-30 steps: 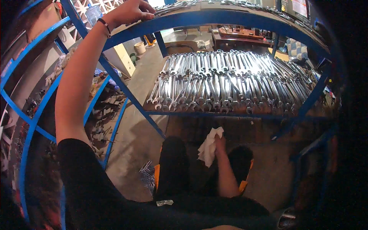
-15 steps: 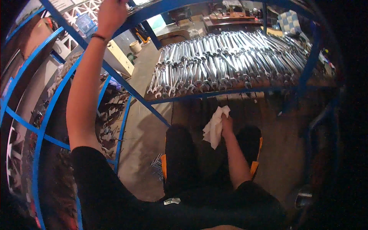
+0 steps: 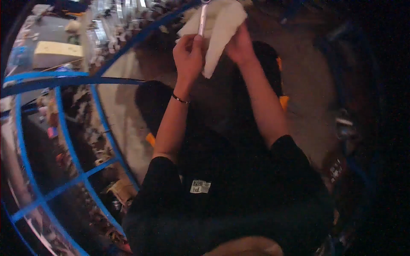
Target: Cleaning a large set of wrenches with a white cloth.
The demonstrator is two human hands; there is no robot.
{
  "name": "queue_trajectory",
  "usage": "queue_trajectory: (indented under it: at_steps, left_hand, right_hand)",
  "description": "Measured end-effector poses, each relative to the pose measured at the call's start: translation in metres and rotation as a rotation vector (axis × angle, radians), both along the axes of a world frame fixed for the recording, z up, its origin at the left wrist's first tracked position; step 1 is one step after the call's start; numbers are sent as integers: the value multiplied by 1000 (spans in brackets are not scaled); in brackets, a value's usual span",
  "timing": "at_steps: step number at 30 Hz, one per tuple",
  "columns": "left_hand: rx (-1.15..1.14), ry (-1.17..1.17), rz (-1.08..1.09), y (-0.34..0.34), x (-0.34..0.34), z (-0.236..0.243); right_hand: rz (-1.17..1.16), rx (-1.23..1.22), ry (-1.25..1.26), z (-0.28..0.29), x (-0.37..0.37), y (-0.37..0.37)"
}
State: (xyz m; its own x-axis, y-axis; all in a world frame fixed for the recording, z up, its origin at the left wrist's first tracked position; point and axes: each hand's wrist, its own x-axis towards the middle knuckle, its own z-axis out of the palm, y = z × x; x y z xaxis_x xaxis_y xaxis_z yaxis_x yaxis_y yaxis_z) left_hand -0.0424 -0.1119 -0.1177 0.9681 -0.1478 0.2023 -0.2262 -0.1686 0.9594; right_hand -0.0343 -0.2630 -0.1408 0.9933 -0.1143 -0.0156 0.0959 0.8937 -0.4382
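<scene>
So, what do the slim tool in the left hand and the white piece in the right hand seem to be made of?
The slim tool looks like bright polished metal: it reflects light. The white piece seems to be soft cloth or paper, since it folds and hangs limp.

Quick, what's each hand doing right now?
Left hand: closed on a slim metal tool.
Right hand: closed on a white cloth against the tool.

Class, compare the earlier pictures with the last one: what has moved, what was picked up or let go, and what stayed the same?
The left hand left the blue frame, came down, and now grips a metal tool against the white cloth. The right hand still holds that cloth.
</scene>
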Motion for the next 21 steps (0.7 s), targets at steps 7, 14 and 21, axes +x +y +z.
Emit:
queue_trajectory:
  at_steps: [7, 14, 21]
  left_hand:
    - [142, -120, -102, -10, -4, -41]
    - [223, -133, -3, 2, 6, -37]
    - [92, -58, -95, 10, 10, -45]
  right_hand:
    - [-135, -619, 162, -21, -5, 2]
    - [-339, -848, 234, -61, 1, 44]
    - [-310, -667, 305, -31, 0, 38]
